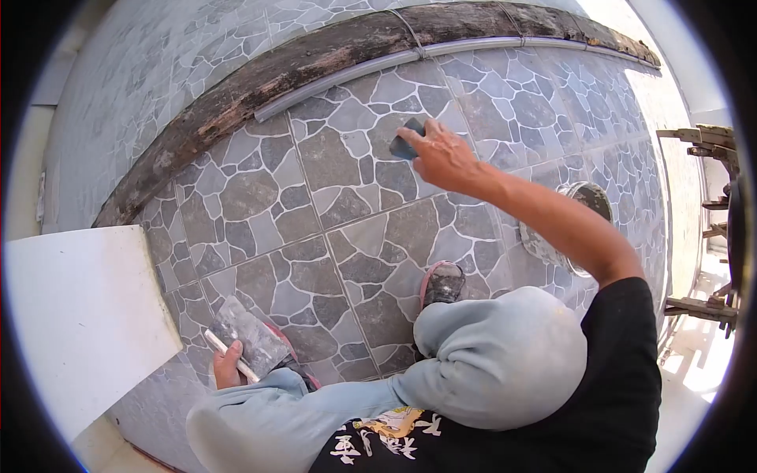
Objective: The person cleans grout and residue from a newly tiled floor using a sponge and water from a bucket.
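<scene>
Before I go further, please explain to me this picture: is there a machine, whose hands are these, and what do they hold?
There is no machine here. A person wears a camera on the head, so this one picture looks forward and down past their own body, with curved edges.

The right hand reaches out and holds a small dark block over the stone-patterned tiles. The left hand, low in the picture, holds a flat trowel by its pale handle.

Across the tiles runs a long rough log, with a grey bar along it. A bucket is partly hidden by the right arm. I cannot tell what the block is made of.
</scene>
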`<action>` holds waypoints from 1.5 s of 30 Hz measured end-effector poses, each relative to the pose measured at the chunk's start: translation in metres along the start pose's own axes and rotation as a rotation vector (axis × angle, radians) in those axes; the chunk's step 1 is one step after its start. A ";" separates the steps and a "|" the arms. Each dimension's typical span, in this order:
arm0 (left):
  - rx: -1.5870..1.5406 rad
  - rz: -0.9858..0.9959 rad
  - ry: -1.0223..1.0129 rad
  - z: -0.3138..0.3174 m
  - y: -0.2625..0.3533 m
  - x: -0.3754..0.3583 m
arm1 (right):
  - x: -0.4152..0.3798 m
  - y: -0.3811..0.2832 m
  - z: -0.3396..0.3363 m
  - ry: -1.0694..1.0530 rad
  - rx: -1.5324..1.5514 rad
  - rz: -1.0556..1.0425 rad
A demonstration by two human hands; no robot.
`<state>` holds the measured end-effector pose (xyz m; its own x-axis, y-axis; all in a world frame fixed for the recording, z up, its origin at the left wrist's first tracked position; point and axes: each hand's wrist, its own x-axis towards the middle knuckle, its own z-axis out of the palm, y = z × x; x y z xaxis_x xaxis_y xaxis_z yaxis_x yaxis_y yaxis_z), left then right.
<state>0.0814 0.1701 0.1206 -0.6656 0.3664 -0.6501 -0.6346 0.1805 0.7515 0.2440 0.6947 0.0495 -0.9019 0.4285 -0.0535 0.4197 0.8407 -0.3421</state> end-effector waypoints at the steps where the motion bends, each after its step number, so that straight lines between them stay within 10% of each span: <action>1: 0.033 -0.028 0.032 0.002 0.000 -0.005 | -0.004 -0.020 0.036 0.048 0.122 -0.061; 7: 0.194 -0.071 0.088 0.035 0.034 -0.079 | -0.030 -0.055 0.149 0.246 0.292 -0.178; 14: 0.265 0.003 -0.063 0.041 0.003 0.015 | 0.071 0.126 0.070 0.648 -0.121 0.715; 19: 1.089 0.115 -0.059 0.084 0.101 0.111 | 0.059 -0.037 0.141 0.442 0.158 -0.366; 22: 1.409 0.389 -0.277 0.142 0.189 0.167 | 0.067 -0.018 0.150 0.477 0.126 -0.456; 27: 1.847 0.804 -0.028 0.182 0.361 0.263 | 0.083 0.196 0.046 0.584 -0.160 0.850; 34: 1.140 0.864 -0.100 0.274 0.362 0.351 | -0.043 0.092 0.089 0.626 -0.052 0.878; 38: 1.357 0.926 -0.208 0.231 0.282 0.430 | -0.118 -0.064 0.150 0.299 0.229 -0.064; 40: 1.604 0.977 -0.279 0.195 0.273 0.446 | -0.129 -0.037 0.143 0.393 0.226 -0.007; 45: 1.100 0.394 0.111 0.067 0.314 0.411 | -0.131 0.121 0.098 0.645 -0.173 0.649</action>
<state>-0.3653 0.4385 0.0972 -0.8054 0.5015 -0.3160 0.2680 0.7836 0.5604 0.4034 0.7077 -0.0766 -0.2763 0.8893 0.3644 0.8779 0.3878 -0.2808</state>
